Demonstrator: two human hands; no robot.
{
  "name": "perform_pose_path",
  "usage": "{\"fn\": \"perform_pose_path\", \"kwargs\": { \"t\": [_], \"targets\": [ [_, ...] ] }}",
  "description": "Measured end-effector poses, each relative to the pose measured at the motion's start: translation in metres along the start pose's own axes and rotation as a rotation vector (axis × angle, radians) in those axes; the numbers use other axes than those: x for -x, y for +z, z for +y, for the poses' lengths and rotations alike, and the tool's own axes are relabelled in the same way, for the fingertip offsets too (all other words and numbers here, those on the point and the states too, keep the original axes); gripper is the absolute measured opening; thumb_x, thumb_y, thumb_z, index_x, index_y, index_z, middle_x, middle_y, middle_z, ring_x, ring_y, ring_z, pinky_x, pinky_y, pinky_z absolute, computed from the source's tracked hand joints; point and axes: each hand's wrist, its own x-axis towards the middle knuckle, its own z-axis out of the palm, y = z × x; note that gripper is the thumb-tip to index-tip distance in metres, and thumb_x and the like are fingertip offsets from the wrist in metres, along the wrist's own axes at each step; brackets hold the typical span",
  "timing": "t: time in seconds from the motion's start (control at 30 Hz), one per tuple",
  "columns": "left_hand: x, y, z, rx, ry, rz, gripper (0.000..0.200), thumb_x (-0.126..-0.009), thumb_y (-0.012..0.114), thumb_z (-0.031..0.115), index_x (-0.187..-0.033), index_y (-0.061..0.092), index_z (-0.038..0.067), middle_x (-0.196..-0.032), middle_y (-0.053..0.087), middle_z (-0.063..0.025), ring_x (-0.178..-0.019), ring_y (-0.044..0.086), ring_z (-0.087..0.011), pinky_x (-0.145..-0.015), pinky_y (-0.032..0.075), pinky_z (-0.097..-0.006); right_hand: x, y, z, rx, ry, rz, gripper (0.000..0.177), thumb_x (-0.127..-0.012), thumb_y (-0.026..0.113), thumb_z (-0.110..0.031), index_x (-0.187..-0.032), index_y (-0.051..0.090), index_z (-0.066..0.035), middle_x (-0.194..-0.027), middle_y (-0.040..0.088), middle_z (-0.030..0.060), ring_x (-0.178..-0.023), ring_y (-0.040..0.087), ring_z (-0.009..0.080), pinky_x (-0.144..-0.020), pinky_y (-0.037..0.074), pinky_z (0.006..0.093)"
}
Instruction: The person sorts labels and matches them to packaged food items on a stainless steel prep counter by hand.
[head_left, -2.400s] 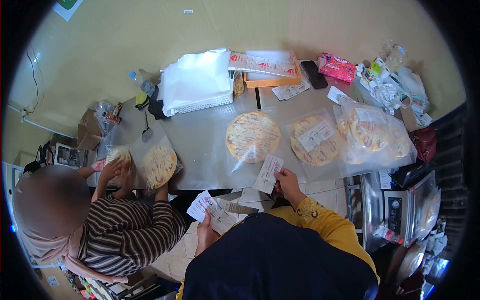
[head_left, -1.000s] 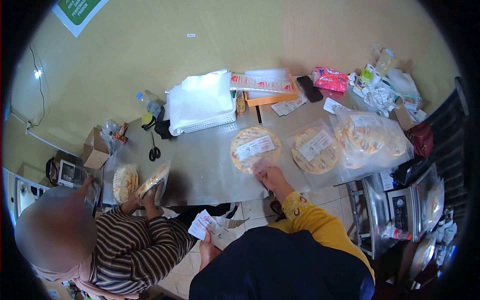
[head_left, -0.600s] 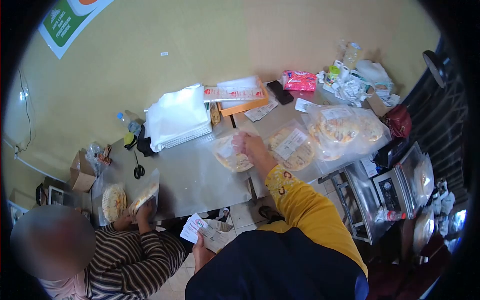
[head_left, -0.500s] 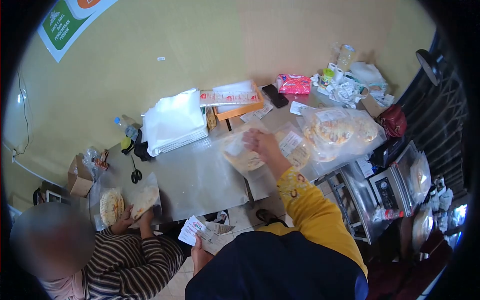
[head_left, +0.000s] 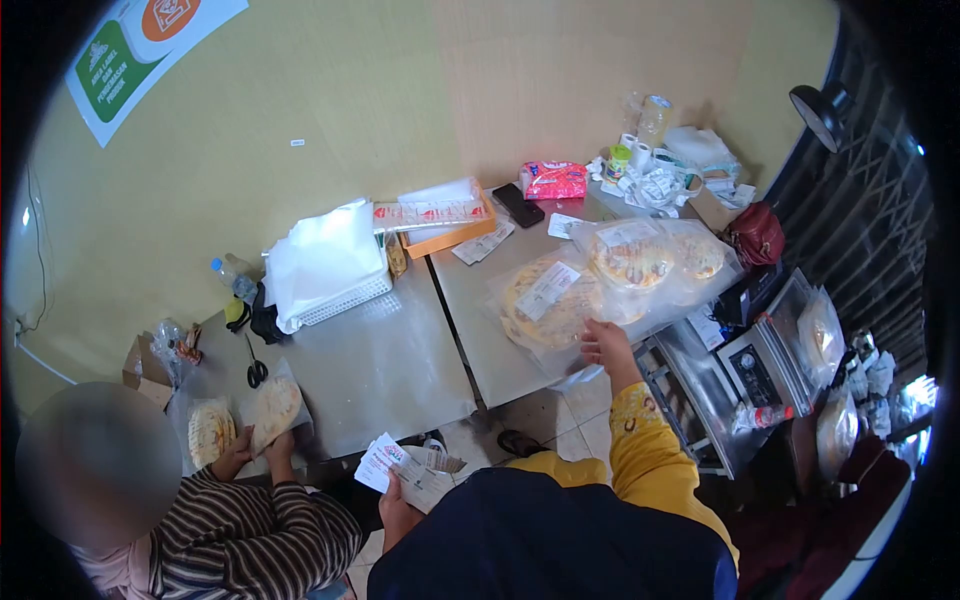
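Note:
My left hand [head_left: 397, 512] is closed around a fanned bunch of printed labels [head_left: 385, 463] at the front edge of the table. At the near edge of a clear plastic bag of pizza bases [head_left: 575, 312], my right hand [head_left: 608, 347] has its fingers stretched out and seems to touch the plastic. That bag carries a white printed label [head_left: 548, 291] on top. Just beyond it lie more bagged pizza bases [head_left: 630, 255], also labelled. Whether my right fingertips pinch any plastic is hard to see.
On the left, a co-worker's hands [head_left: 277, 450] hold a bagged flatbread [head_left: 272, 408]. Scissors [head_left: 257, 372], a white basket [head_left: 345, 305], an orange tray [head_left: 450, 238], a phone [head_left: 518, 205] and a tissue pack [head_left: 553, 180] sit on the metal table [head_left: 400, 370]. Metal racks [head_left: 690, 395] stand at right.
The bag my right hand was over has moved right, beside the other bagged bases. My right hand has shifted right and nearer to me. The view has tilted slightly; my left hand keeps the labels.

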Motion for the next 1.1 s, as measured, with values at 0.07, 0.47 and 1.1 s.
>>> {"fn": "perform_pose_path", "kwargs": {
  "t": [0.07, 0.47, 1.1],
  "targets": [
    [0.003, 0.004, -0.002, 0.046, -0.001, -0.014, 0.047, -0.092, 0.043, 0.041, -0.115, 0.048, 0.001, -0.107, 0.059, -0.0117, -0.096, 0.058, -0.0283, -0.086, 0.047, -0.0415, 0.013, 0.012, 0.016, 0.203, -0.043, 0.151, 0.057, -0.07, 0.071, -0.046, -0.103, 0.048, -0.006, -0.086, 0.056, 0.0093, -0.072, 0.055, 0.0205, -0.062, 0.05, 0.0393],
    [0.011, -0.013, -0.01, 0.048, 0.024, 0.008, 0.047, -0.092, 0.042, 0.04, -0.118, 0.046, 0.001, -0.108, 0.057, -0.0107, -0.097, 0.057, -0.0258, -0.086, 0.046, -0.0405, 0.007, 0.084, 0.077, -0.229, 0.063, -0.084, 0.029, -0.08, 0.064, -0.026, -0.092, 0.051, -0.004, -0.088, 0.052, 0.0084, -0.069, 0.053, 0.0213, -0.055, 0.051, 0.0347],
    [0.031, 0.002, 0.0, 0.223, 0.151, -0.184, 0.038, -0.093, 0.045, 0.027, -0.123, 0.045, 0.004, -0.115, 0.056, -0.0091, -0.106, 0.054, -0.0251, -0.093, 0.039, -0.0412, 0.152, 0.113, 0.073, 0.272, -0.382, -0.596, 0.024, -0.077, 0.063, -0.01, -0.097, 0.051, -0.002, -0.086, 0.056, 0.008, -0.068, 0.056, 0.0151, -0.058, 0.047, 0.0255]
  ]
}}
